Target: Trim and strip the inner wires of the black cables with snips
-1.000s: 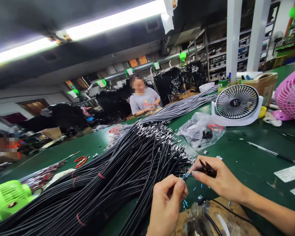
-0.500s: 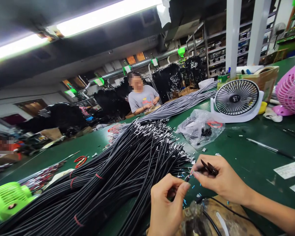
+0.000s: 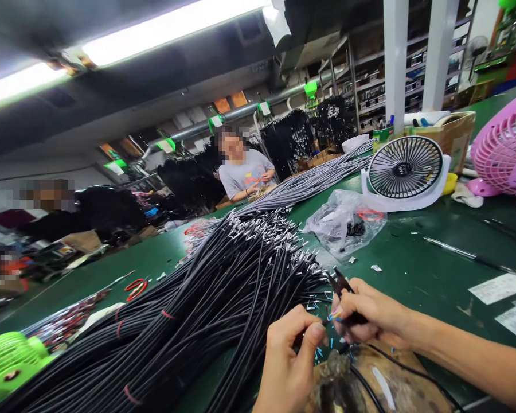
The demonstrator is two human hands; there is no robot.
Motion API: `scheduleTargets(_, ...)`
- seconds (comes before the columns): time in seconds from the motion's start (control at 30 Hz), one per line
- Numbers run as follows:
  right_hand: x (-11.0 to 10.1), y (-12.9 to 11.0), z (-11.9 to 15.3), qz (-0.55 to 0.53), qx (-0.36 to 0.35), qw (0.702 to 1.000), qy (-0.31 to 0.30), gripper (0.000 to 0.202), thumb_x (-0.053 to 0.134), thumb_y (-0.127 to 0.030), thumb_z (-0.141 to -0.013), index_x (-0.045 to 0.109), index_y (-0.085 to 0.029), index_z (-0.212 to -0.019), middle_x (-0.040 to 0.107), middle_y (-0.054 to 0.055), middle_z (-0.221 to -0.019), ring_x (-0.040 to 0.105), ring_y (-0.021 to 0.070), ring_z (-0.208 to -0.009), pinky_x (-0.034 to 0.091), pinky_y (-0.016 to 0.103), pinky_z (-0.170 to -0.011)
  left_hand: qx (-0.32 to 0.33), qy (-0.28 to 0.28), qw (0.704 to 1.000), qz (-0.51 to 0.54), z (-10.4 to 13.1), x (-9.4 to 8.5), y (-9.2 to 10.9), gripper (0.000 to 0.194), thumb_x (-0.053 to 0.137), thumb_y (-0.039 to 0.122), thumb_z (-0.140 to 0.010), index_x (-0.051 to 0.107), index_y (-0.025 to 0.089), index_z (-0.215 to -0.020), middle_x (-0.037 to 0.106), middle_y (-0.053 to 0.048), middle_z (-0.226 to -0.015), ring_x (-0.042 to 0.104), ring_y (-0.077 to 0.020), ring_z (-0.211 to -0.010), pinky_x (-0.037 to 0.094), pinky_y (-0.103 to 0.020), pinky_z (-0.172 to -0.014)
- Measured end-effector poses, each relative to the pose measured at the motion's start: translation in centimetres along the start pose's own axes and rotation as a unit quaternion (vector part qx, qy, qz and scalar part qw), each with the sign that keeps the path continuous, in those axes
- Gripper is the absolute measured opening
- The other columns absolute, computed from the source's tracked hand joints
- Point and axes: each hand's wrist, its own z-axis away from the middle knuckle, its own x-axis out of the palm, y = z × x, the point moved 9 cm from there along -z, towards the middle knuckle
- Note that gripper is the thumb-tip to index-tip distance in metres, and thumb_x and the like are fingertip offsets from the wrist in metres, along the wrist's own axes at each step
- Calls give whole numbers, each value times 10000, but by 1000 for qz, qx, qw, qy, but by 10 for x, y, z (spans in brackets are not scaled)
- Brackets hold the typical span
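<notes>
Toward the table's (image 3: pixel 425 295) near edge, left hand (image 3: pixel 289 353) is pinching a cable (image 3: pixel 325 322), likely steadying wires (image 3: pixel 336 316); right hand (image 3: pixel 367 310) is gripping cutters (image 3: pixel 341 284).

White desk fan (image 3: pixel 405 171), pink fan (image 3: pixel 509 148), lime-green fan (image 3: pixel 8 358), pen (image 3: pixel 451 249), cardboard box (image 3: pixel 453 139)

Desk (image 3: pixel 434 287): smooth green surface, low gloss. Black cables (image 3: pixel 176 321): smooth, plastic-looking jackets, satin sheen. Nippers (image 3: pixel 342 287): dark metal, dull. Clear bag (image 3: pixel 337 221): crinkled plastic film, glossy. Tabletop fan (image 3: pixel 404 171): smooth white plastic housing. Pink fan (image 3: pixel 509 140): glossy plastic. Slips (image 3: pixel 499 285): matt paper. Carton (image 3: pixel 458 140): matt cardboard.
</notes>
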Motion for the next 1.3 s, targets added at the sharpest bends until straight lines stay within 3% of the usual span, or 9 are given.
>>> scheduleTargets(0.13, -3, -12, 3, 13, -47, 998, 31, 180, 556, -308, -677, 579, -145, -605, 354, -87, -387, 227, 41, -323, 156, 191, -342, -56, -18, 997, 58, 0, 2, -9, 427, 440, 407, -892, 491, 156, -551, 428, 12, -549, 362, -96, -481, 261, -213, -448)
scheduleTargets(0.3, -7, -51, 23, 112, -219, 967, 61, 231, 590, -292, -733, 672, -141, -887, 473, -22, -603, 371, 101, -529, 295, 224, -475, -121, -16, 984, 133, 0, 6, -19, 463, 452, 509, -857, 427, 170, -542, 348, 38, -525, 258, -77, -438, 195, -211, -405)
scheduleTargets(0.6, -4, -61, 30, 223, -288, 924, 114, 207, 574, -262, -813, 665, -135, -679, 495, -16, -560, 420, 110, -539, 315, 238, -500, -155, 5, 975, 159, 5, 8, -22, 462, 500, 533, -819, 444, 169, -540, 305, 55, -490, 219, -68, -415, 136, -210, -382)
scheduleTargets(0.8, 12, -57, 40, 302, -376, 870, 102, 156, 550, -102, -794, 698, -132, -833, 630, 50, -714, 549, 132, -612, 407, 243, -563, -171, 24, 969, 178, 5, 6, -29, 474, 501, 582, -797, 423, 178, -561, 279, 74, -478, 193, -58, -398, 154, -192, -367)
scheduleTargets(0.9, 16, -50, 38, 330, -369, 864, 94, 174, 567, -92, -760, 695, -147, -863, 633, 49, -722, 569, 148, -623, 426, 254, -567, -177, 58, 964, 192, 6, -2, -30, 481, 508, 598, -785, 418, 179, -566, 277, 81, -472, 178, -51, -392, 159, -184, -364)
scheduleTargets(1.0, -1, -52, 35, 294, -321, 886, 159, 168, 565, -159, -786, 672, -161, -916, 606, 32, -727, 538, 138, -583, 426, 249, -530, -170, 67, 963, 197, 5, -4, -27, 467, 526, 567, -792, 428, 174, -560, 274, 80, -468, 187, -51, -393, 161, -185, -367)
scheduleTargets(1.1, -4, -56, 33, 257, -298, 908, 144, 175, 519, -248, -850, 642, -171, -948, 583, 22, -730, 538, 143, -619, 438, 252, -559, -158, 56, 970, 176, 5, 0, -24, 460, 518, 550, -805, 425, 175, -554, 292, 70, -473, 220, -58, -399, 170, -192, -369)
scheduleTargets(1.2, 4, -59, 34, 251, -311, 910, 106, 197, 486, -269, -886, 631, -165, -805, 581, 23, -722, 556, 154, -694, 440, 267, -637, -137, 41, 980, 136, 3, 4, -23, 465, 481, 550, -824, 437, 174, -555, 310, 59, -478, 238, -66, -404, 181, -198, -369)
scheduleTargets(1.3, 3, -58, 34, 267, -325, 897, 134, 263, 478, -253, -900, 603, -157, -689, 561, 17, -657, 528, 140, -627, 419, 259, -588, -120, 36, 986, 106, 1, 5, -23, 457, 461, 526, -843, 455, 167, -560, 316, 56, -475, 252, -69, -405, 185, -199, -369)
